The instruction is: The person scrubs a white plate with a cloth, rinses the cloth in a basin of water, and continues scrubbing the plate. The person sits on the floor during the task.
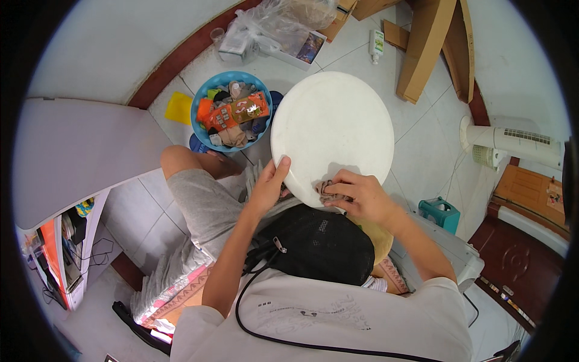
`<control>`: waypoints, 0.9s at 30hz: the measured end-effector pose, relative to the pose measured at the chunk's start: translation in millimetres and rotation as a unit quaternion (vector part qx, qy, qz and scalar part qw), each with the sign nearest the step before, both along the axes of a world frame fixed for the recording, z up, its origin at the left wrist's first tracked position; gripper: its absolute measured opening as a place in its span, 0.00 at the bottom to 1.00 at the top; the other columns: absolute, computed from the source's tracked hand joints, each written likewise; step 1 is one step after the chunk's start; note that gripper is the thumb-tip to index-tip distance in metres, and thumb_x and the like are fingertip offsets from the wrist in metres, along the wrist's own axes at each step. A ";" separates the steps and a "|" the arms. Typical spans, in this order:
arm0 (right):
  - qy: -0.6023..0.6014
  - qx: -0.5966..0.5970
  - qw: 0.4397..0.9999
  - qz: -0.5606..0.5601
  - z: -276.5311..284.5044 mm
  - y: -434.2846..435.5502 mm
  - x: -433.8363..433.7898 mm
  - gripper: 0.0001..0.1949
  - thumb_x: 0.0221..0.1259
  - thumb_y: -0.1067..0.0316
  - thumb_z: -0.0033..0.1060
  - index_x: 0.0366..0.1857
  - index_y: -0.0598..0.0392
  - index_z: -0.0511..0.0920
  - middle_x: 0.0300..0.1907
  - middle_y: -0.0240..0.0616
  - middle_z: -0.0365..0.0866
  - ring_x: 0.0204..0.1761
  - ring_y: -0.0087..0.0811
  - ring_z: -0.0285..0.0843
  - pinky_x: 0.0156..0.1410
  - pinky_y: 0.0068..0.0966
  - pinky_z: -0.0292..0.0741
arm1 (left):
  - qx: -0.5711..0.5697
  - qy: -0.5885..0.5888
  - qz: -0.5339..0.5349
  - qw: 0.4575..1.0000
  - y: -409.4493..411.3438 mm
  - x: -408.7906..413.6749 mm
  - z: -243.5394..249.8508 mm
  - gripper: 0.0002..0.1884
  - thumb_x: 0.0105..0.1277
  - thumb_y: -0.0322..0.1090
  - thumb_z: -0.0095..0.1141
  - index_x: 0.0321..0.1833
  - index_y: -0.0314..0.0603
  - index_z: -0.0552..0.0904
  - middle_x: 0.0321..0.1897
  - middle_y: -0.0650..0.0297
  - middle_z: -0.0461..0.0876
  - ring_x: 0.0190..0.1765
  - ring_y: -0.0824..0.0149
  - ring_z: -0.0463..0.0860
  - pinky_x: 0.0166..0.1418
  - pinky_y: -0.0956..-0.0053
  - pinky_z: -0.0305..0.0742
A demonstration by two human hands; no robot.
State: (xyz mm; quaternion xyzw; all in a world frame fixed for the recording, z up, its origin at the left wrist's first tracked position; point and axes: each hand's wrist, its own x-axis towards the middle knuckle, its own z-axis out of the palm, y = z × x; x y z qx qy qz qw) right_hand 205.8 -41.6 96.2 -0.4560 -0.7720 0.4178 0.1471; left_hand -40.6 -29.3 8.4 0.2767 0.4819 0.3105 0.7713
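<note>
A round white plastic stool top or lid [334, 131] is tilted up in front of me; I cannot tell which it is. My left hand [271, 185] grips its lower left rim, thumb on the pale face and fingers hidden behind. Near the lower edge, my right hand [357, 194] presses a crumpled brown cloth [325, 190] against the surface. A black mesh bag [316, 244] with a zipper lies on my lap below the disc. Beside the bag, partly covered by my right arm, is a yellowish rounded thing [377, 240].
A blue plastic basket [194, 108] of socks and an orange packet [233, 113] stands left of the disc. Cardboard pieces [425, 50], a white bottle [376, 45] and a tower fan [515, 135] are beyond. A grey table [90, 154] is at left, a teal container [439, 215] at right.
</note>
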 end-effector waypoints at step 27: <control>-0.039 -0.019 0.992 0.115 -15.0 16.9 23.0 0.12 0.55 0.78 0.64 0.40 0.46 0.81 0.38 0.31 0.78 0.37 0.41 0.81 0.37 0.35 0.77 | 0.099 0.060 0.064 0.991 -6.7 24.3 -6.4 0.22 0.81 0.47 0.56 0.56 0.29 0.84 0.42 0.66 0.87 0.44 0.78 0.80 0.48 0.78 0.76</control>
